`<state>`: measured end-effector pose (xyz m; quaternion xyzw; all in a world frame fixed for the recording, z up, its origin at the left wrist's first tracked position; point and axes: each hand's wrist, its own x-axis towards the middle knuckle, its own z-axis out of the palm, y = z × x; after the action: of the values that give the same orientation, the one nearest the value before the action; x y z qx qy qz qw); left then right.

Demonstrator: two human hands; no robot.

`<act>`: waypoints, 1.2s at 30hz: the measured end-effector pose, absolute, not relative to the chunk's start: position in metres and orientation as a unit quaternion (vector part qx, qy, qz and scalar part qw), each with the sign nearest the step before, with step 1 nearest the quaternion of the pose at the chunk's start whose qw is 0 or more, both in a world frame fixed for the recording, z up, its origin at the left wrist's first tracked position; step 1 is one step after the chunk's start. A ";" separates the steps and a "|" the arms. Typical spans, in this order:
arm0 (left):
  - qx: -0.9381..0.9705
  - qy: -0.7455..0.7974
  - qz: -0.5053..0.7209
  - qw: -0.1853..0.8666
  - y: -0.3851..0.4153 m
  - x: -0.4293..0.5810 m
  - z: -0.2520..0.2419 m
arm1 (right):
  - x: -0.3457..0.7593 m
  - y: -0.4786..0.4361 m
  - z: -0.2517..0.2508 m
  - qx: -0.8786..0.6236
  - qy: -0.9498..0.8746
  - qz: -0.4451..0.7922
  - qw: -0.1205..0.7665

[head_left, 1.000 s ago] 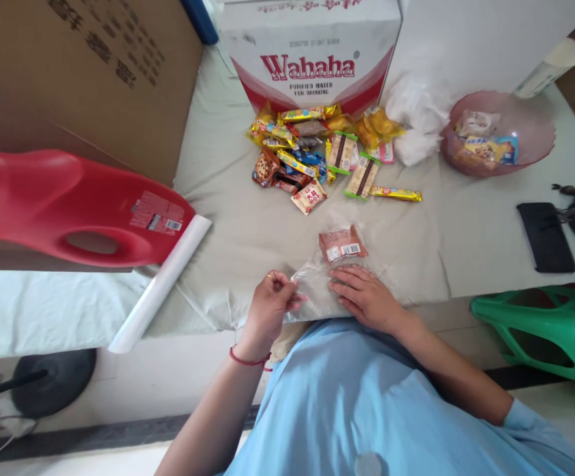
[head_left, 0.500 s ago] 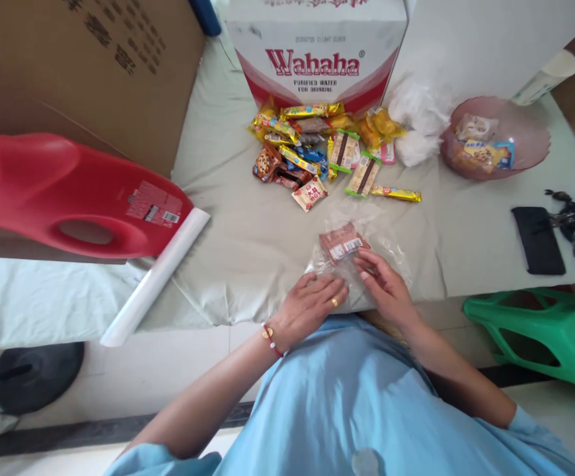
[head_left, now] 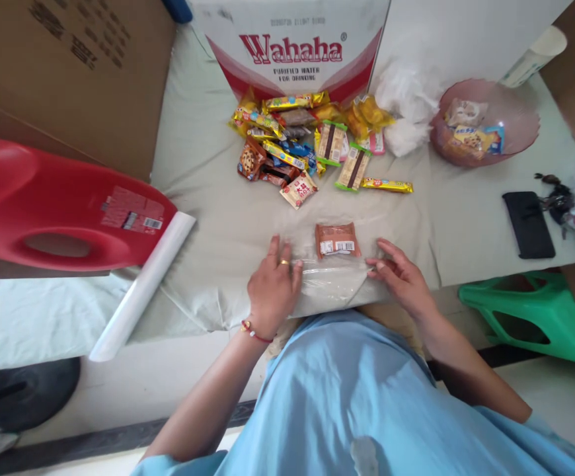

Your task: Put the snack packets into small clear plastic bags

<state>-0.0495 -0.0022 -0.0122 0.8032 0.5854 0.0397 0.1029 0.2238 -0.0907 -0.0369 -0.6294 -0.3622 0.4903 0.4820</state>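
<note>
A brown snack packet (head_left: 337, 240) with a white barcode label lies on a clear plastic bag (head_left: 334, 283), which is spread over the cloth near the table's front edge. My left hand (head_left: 273, 283) rests at the bag's left side, palm down, its fingers extended and apart. On the opposite side, my right hand (head_left: 402, 276) touches the bag's right edge with loosely bent fingers, thumb apart from the upper fingers. Neither hand touches the packet. Beyond it lies a pile of wrapped snacks (head_left: 300, 155) in yellow, brown, blue and green-edged wrappers.
A white Wahaha carton (head_left: 295, 49) stands behind the snacks. To the right are crumpled white plastic bags (head_left: 406, 109), a pink bowl (head_left: 520, 135) holding snacks, and a black phone (head_left: 529, 225). A red jug (head_left: 64, 205) and a white roll (head_left: 143, 287) lie at left.
My hands have moved apart, the left one leftward and forward, the right one slightly rightward. The bag now lies flatter, and the packet sits straighter on it.
</note>
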 end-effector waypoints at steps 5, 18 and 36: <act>0.792 0.594 0.117 0.077 0.002 -0.069 -0.031 | 0.238 -0.102 -0.026 -0.663 -0.409 0.392 0.489; 0.920 0.215 0.107 0.309 0.016 -0.115 -0.035 | 0.265 -0.126 -0.045 -0.502 -0.790 0.233 0.264; 0.711 0.628 0.230 0.216 0.063 -0.057 -0.043 | 0.281 0.032 0.000 -0.690 -0.707 0.144 0.062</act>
<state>-0.0570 0.0634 -0.0428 0.7115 0.6277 0.2304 0.2160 0.2814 0.0321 0.0003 -0.6901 -0.7065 0.1440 0.0625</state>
